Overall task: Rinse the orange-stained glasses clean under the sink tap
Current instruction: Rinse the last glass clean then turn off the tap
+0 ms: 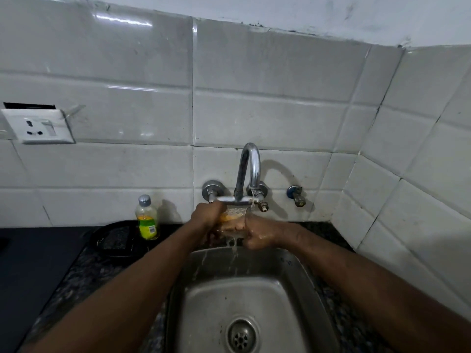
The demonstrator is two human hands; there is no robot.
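Both hands hold one glass (pixel 233 217) just under the tap (pixel 251 164), over the back of the steel sink (pixel 280 296). The right hand (pixel 257 235) wraps around its bottom. The left hand (pixel 207 215) curls on its left side. The glass has orange in it. Water drips off it into the sink. A soap bottle (pixel 147 220) stands on the dark table (pixel 84 266)

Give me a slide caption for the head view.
Left hand and right hand hold an orange-stained glass under the running tap over the steel sink.

L hand (pixel 207 214), R hand (pixel 258 235) grip glass (pixel 233 217).
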